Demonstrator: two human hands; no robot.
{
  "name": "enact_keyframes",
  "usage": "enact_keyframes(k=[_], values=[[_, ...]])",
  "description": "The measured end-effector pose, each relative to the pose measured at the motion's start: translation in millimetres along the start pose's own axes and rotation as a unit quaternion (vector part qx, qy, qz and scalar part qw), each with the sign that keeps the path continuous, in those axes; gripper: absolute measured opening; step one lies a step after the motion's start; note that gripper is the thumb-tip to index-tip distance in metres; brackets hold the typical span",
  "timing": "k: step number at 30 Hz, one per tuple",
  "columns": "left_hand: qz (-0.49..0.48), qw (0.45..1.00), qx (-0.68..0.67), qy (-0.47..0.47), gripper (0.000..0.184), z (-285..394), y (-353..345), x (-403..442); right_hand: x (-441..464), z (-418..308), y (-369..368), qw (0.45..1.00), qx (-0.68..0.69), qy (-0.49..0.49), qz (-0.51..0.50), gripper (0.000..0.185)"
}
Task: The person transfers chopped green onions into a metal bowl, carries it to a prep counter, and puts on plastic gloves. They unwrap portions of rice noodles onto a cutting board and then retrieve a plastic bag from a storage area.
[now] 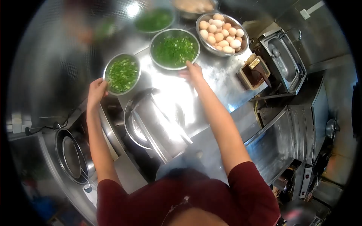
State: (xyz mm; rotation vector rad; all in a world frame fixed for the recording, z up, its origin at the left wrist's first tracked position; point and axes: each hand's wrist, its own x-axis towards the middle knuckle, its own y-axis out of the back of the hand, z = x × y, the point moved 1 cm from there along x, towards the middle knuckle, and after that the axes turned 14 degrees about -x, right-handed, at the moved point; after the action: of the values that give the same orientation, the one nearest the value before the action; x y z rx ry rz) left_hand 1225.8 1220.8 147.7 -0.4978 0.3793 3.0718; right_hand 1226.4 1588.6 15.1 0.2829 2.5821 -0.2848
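Head view | left hand (pixel 98 89): curled tight on outer rim of smaller bowl (pixel 138 81), presumably keeping clear of chopped greens (pixel 122 73) | larger bowl (pixel 152 58): near, rightward, over steel counter (pixel 222 83) | right hand (pixel 194 72): half-open at latter's near rim, grip unclear

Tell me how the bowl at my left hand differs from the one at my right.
The left bowl looks narrower, the right bowl wider. The right bowl is nearer the eggs; the left bowl is farther from them. Both look metallic and hold chopped greens.
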Motion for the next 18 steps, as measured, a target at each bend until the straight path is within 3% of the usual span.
enact_keyframes(k=[1, 2, 4, 6, 7, 8, 9, 11, 18], values=[[-0.016, 1.000, 0.001, 0.007, 0.018, -1.5, -9.9, -0.1, -18.3, -11.6, 2.5, 0.997, -0.061, -0.036, -0.009, 0.055], [-0.031, 0.999, 0.002, 0.013, 0.018, -3.6, -19.8, -0.4, -38.7, -22.9, 6.4, 0.991, -0.113, -0.065, 0.031, 0.049], [-0.081, 0.996, -0.001, 0.027, 0.019, -14.8, -47.6, 1.3, -51.1, -1.1, 32.4, 0.988, -0.134, 0.055, 0.059, 0.034], [-0.174, 0.984, -0.001, 0.031, 0.021, -19.7, -87.1, 0.1, -89.5, 16.9, 67.2, 0.990, -0.133, 0.024, 0.043, 0.030], [-0.205, 0.978, 0.007, 0.034, 0.023, -18.1, -111.8, -5.1, -106.9, 32.5, 86.8, 0.975, -0.208, 0.028, 0.066, 0.030], [-0.232, 0.972, 0.014, 0.033, 0.024, -14.9, -132.6, -7.1, -117.6, 49.9, 101.3, 0.955, -0.283, 0.036, 0.085, 0.030], [-0.259, 0.965, 0.014, 0.039, 0.024, -17.2, -148.2, -5.6, -130.2, 64.9, 106.4, 0.900, -0.412, 0.086, 0.117, 0.030], [-0.316, 0.948, 0.017, 0.047, 0.025, -26.8, -178.0, 3.0, -153.5, 85.4, 103.1, 0.731, -0.638, 0.172, 0.171, 0.029], [-0.301, 0.948, 0.072, 0.069, 0.023, -26.4, -206.0, 10.6, -159.0, 90.1, 106.3, 0.682, -0.669, 0.150, 0.255, 0.024]])
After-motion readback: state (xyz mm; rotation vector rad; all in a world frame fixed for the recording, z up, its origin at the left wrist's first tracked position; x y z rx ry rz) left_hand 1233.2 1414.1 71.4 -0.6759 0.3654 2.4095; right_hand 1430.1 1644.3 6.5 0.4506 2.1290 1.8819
